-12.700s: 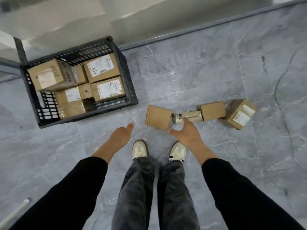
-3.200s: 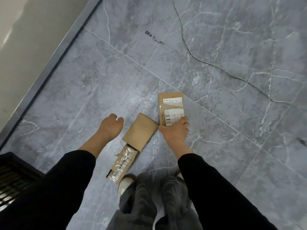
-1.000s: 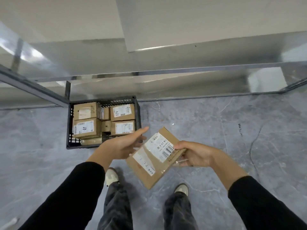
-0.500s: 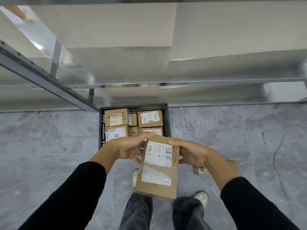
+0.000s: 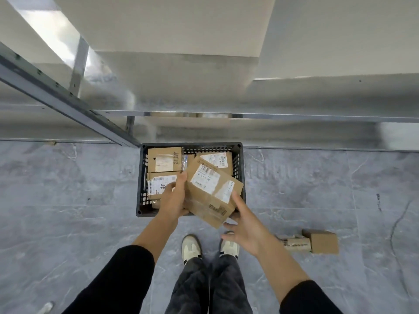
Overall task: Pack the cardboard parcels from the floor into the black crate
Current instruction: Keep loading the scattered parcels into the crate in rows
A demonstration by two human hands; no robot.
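Centre frame: my left hand [image 5: 174,200] grips the tilted parcel [image 5: 210,191] over the black crate [image 5: 143,168]; my right hand [image 5: 247,232] is spread, holding nothing, beside its lower corner. Recommend levelling it before lowering onto the packed boxes [image 5: 164,159].

floor [image 5: 68,196]: grey marbled tiles | black crate [image 5: 142,177] standing on it | taped parcel [image 5: 294,242] touching plain parcel [image 5: 323,242], right side

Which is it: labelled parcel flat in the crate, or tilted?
Tilted, not set down. The parcel hangs askew over the crate; left hand has a grip on its edge, right hand is open.
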